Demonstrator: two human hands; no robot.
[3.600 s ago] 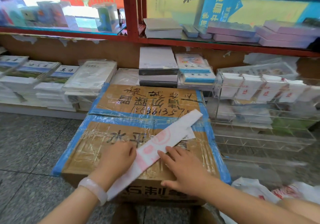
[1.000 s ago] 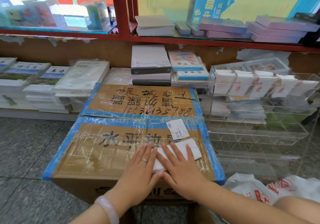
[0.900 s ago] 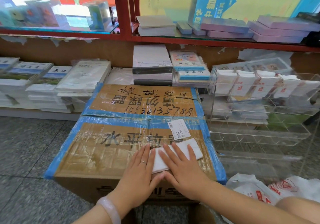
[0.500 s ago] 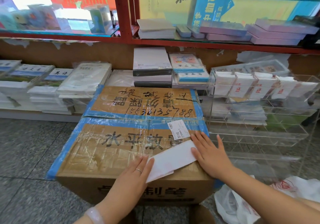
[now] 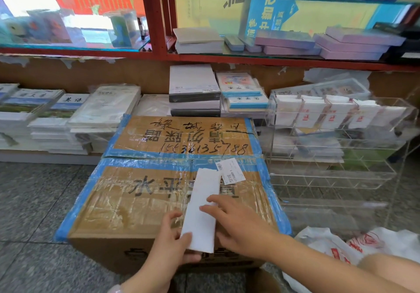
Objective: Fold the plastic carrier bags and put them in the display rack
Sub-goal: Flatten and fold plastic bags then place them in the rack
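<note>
A white carrier bag (image 5: 202,208), folded into a narrow strip, lies lengthwise on top of a taped cardboard box (image 5: 136,202). My left hand (image 5: 169,245) pinches the strip's near end, thumb on top and fingers underneath, at the box's front edge. My right hand (image 5: 236,222) lies flat with straight fingers on the strip's middle from the right. The clear acrylic display rack (image 5: 336,156) stands to the right of the box; its top row holds several folded white bags (image 5: 329,115).
Loose white and red carrier bags (image 5: 336,249) lie on the floor at the lower right. Stacks of books (image 5: 68,120) sit behind and left of the box under red-framed glass shelves (image 5: 154,20). Grey tiled floor (image 5: 34,202) lies to the left.
The folded bag was turned from lying crosswise to pointing away from me. My left hand went from lying flat to pinching its near end; my right hand moved back onto the strip.
</note>
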